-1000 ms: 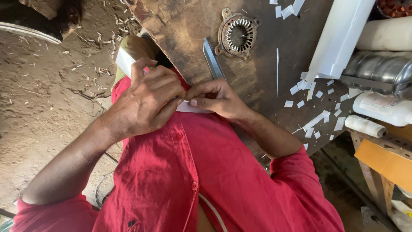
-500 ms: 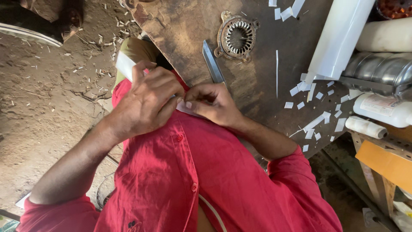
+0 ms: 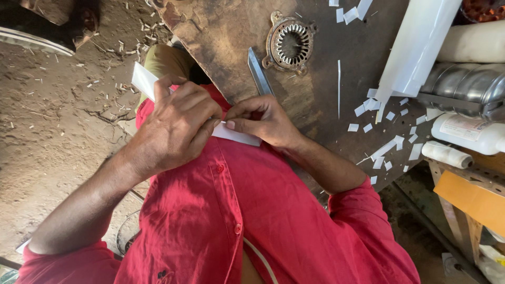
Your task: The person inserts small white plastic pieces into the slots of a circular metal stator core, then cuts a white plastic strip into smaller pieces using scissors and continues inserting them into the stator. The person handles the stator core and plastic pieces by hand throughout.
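Both hands pinch one white paper strip (image 3: 234, 135), held against the red shirt (image 3: 252, 210) at the tabletop (image 3: 226, 42) edge. Left hand (image 3: 176, 126): grip closed over the strip's upper-left part, the end sticking out past the knuckles. Right hand (image 3: 263, 120): thumb and fingertips clamped on the lower-right end. On the tabletop: metal blade (image 3: 258, 71) just beyond the right hand; round slotted motor core (image 3: 290, 43); scattered white paper offcuts (image 3: 386, 139); white sheet roll (image 3: 415, 47).

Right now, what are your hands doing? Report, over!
Left hand and right hand both pinch one white paper strip against the red shirt. Metal blade lies untouched on the workbench. Nothing blocking.
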